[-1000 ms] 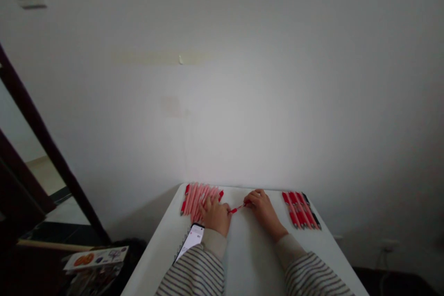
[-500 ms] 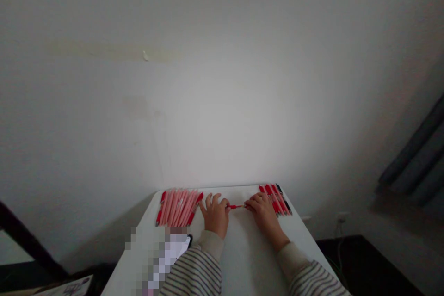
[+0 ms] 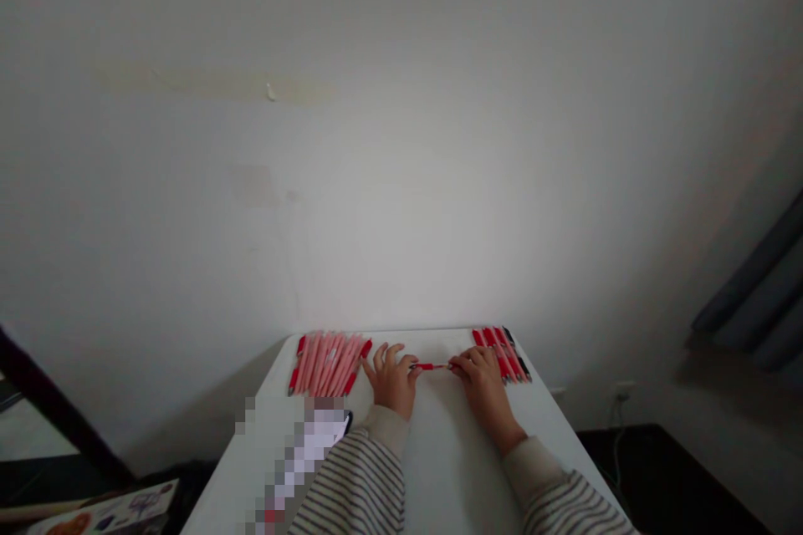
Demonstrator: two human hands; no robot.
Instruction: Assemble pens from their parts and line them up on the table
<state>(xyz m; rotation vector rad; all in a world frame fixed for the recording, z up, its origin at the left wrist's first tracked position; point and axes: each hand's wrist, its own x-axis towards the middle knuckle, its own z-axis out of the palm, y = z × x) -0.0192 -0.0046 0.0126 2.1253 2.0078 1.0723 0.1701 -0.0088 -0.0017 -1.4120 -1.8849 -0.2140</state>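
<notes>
Between my two hands a slim red pen (image 3: 427, 367) lies level, held a little above or on the white table; I cannot tell which. My left hand (image 3: 394, 379) pinches its left end between thumb and index finger, the other fingers spread. My right hand (image 3: 484, 376) closes its fingertips on the pen's right end. Left of my left hand sits a row of pink and red pens (image 3: 329, 364), packed side by side. Just beyond my right hand lies a smaller group of red pens (image 3: 500, 354), with a black one at its right edge.
A blurred-out phone-like object (image 3: 332, 426) lies on the white table (image 3: 455, 468), left of my left sleeve. The wall (image 3: 401, 184) rises directly behind the table. A printed box (image 3: 106, 514) stands at lower left, and a dark curtain (image 3: 753, 292) hangs at right.
The view has shifted slightly. Both hands keep their grip on the pen, and the right fingers sit slightly farther from the left ones, with more of the pen showing.
</notes>
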